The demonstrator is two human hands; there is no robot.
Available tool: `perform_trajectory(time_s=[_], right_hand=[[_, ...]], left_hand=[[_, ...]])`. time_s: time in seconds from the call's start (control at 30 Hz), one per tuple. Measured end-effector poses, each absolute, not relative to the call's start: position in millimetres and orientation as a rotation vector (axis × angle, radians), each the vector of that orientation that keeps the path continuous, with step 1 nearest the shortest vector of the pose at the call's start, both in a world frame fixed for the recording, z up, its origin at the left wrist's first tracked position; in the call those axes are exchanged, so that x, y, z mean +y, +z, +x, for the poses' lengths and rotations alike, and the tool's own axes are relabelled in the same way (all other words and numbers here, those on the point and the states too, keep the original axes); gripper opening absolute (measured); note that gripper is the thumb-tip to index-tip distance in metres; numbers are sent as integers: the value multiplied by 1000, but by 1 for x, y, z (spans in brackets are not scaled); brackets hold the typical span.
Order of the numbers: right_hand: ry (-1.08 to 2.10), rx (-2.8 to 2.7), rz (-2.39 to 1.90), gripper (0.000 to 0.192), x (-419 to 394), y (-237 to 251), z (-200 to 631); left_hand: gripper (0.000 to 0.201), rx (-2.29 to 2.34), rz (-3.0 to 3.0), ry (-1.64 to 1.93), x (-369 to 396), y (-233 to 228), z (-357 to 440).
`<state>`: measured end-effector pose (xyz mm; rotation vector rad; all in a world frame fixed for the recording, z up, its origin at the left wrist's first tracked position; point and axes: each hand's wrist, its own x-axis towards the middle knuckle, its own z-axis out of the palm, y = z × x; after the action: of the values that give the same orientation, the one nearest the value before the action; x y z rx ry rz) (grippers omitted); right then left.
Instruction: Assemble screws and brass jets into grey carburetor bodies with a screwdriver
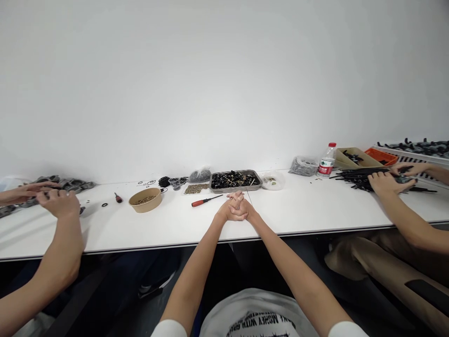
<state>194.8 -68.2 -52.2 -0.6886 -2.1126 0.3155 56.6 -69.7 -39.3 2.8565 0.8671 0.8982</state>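
My left hand and my right hand are clasped together, fingers interlaced, over the white table's front half. Both are closed, and no object shows in either. Just left of them lies a screwdriver with a red-and-black handle, its shaft pointing towards my hands. Behind my hands stands a metal tray filled with small black and brass-coloured parts.
A round tan bowl holds small brass-coloured pieces. Small brass parts, clear bags and a water bottle stand along the wall. Co-workers' hands handle grey parts at left and black parts at right.
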Motion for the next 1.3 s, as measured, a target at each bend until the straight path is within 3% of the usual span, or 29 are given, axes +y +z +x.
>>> perform_trajectory(time_s=[0.8, 1.3], right_hand=[[201, -2112, -654, 35, -63, -58, 193], [148, -2102, -644, 38, -66, -56, 193]], left_hand=[[95, 1061, 2787, 806, -76, -34, 58], [90, 941, 2806, 900, -75, -38, 58]])
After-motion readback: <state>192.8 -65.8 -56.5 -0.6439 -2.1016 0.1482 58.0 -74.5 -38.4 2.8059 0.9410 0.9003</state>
